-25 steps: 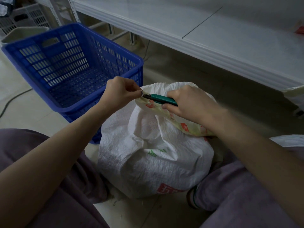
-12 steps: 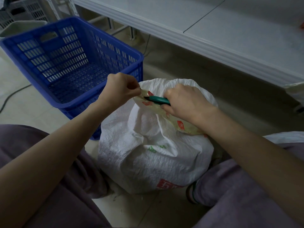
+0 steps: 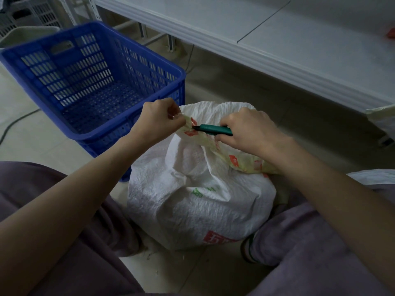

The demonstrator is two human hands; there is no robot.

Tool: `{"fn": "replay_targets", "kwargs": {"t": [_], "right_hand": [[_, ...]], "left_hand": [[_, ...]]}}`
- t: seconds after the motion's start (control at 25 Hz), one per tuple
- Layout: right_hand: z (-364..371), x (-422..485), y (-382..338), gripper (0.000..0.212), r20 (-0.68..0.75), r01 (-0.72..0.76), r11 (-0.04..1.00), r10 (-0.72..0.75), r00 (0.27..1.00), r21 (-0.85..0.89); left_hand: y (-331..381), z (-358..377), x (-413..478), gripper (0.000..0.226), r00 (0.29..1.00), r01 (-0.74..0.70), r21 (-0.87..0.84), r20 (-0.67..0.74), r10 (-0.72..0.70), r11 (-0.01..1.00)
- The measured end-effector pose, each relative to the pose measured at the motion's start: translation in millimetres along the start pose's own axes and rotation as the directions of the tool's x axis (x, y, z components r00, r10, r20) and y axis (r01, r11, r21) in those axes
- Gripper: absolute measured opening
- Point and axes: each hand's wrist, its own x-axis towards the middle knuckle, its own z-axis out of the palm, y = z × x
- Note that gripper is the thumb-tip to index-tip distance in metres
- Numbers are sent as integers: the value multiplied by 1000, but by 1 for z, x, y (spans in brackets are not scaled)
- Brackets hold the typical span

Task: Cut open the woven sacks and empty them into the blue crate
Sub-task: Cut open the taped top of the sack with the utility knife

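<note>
Head view, person seated on a tiled floor. Nearest the camera, both knees in grey-purple trousers (image 3: 53, 210) frame the scene, and the two bare forearms reach forward over them. A dark shoe (image 3: 248, 251) shows just beside the base of the sack.

The white woven sack (image 3: 192, 199) stands upright on the floor between the legs, full and creased, with red and green print on its side. Its gathered top is closed by a yellowish printed strip (image 3: 235, 161) that runs from the left hand back under the right wrist.

The left hand (image 3: 159, 121) is curled, thumb and fingertips pinching the end of that strip and holding it up. The right hand (image 3: 250, 131) is closed round a green cutter (image 3: 213, 129), fingers wrapped about its body. The cutter's dark tip points leftwards and meets the strip just beside the left fingertips. Whether the strip is already cut cannot be told.

Beyond the left hand, the blue crate (image 3: 64, 60) stands on the floor, touching or just beside the sack, with only its perforated bottom in view. A dark cable (image 3: 19, 121) lies on the floor to its left.

Farthest back, a grey tub (image 3: 27, 34) sits behind the crate, and a long white shelf (image 3: 213, 24) crosses the upper right.
</note>
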Motion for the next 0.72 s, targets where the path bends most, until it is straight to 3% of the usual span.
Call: {"fn": "replay_targets", "kwargs": {"t": [0.2,0.4,0.72], "right_hand": [[1,2,-5,32,-3,18,1000,-18,1000,-18],[3,4,-7,30,-30,32,999,-32,999,-6],[0,3,-2,30,-75,27,999,-25,997,23]], "left_hand": [[-1,1,2,20,997,64,3,39,-64,998],[-1,2,1,14,1000,24,12,-2,-24,1000],[-3,-1,6,18,991,132,-112,41,-128,985]]}}
